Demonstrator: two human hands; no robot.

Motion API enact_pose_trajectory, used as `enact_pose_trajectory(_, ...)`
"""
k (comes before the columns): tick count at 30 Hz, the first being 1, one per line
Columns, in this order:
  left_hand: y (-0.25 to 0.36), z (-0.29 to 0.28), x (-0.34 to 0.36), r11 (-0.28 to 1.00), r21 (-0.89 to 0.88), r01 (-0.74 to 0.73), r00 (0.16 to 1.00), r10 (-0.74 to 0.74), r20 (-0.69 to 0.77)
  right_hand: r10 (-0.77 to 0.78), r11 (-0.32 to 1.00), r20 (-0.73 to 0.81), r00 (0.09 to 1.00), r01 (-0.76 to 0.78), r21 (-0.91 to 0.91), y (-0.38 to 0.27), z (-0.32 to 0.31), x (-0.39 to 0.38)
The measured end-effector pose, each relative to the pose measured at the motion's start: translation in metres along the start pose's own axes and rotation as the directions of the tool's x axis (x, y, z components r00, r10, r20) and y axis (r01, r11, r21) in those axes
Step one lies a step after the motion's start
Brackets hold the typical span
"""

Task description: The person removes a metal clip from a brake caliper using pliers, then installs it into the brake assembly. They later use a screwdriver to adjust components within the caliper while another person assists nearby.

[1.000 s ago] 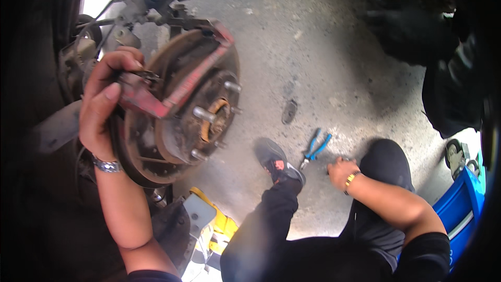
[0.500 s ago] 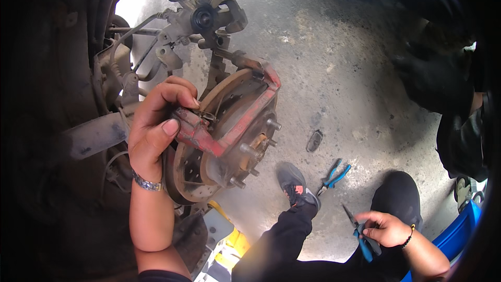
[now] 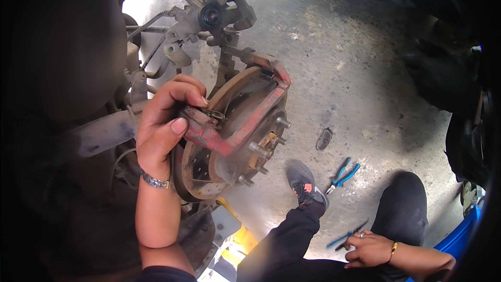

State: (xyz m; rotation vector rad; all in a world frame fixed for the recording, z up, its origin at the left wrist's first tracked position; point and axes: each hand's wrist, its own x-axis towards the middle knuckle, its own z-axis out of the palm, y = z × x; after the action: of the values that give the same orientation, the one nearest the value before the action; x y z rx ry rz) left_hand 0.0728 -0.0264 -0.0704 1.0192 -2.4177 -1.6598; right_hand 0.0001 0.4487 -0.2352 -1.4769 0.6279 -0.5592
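Note:
My left hand (image 3: 167,120) pinches the near end of a red, worn brake caliper bracket (image 3: 245,125), thumb in front and fingers behind. A small metal clip (image 3: 215,114) sits by the fingertips. The bracket spans the edge of a rusty brake disc (image 3: 201,185) with wheel studs. My right hand (image 3: 371,249) hangs over my lap, back upward, fingers apart. Just beyond its fingers are blue-handled pliers (image 3: 342,238), blurred and partly hidden; they look apart from the grip. A second pair of blue pliers (image 3: 342,176) lies on the floor by my shoe (image 3: 303,183).
A brake caliper (image 3: 211,15) hangs on its hose above the disc. A dark brake pad (image 3: 324,139) lies on the concrete floor (image 3: 360,89). Dark vehicle bodywork fills the left. Yellow and white objects (image 3: 235,237) stand below the disc; a blue edge (image 3: 459,235) shows lower right.
My right hand has turned back-up and opened, and its pliers have swung round beyond the fingers. My left hand keeps its hold on the bracket. The view has shifted slightly.

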Motion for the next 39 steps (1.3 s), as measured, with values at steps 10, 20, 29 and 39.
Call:
enact_pose_trajectory(10, -0.013, 0.001, -0.003, 0.997, -0.063, -0.039, 0.999, 0.040, 0.002, 0.716, 0.692, -0.182, 0.674, -0.720, 0.058, 0.076, 0.035, 0.049)
enact_pose_trajectory(20, -0.046, -0.038, 0.022, 0.992, 0.001, -0.127, 0.984, 0.126, 0.126, 0.195, 0.820, -0.957, 0.214, -0.571, 0.039, -0.044, -0.018, -0.076)
enact_pose_trajectory(29, -0.035, -0.017, 0.069, 0.969, 0.186, -0.162, 0.986, 0.154, 0.058, -0.240, 0.469, -0.968, -0.072, -0.882, -0.051, -0.249, 0.110, -0.227)
enact_pose_trajectory(39, 0.194, 0.132, 0.043, 0.845, 0.426, -0.322, 0.943, 0.250, 0.217, -0.706, 0.053, -0.698, -0.122, -0.991, 0.120, -0.447, 0.240, -0.283)
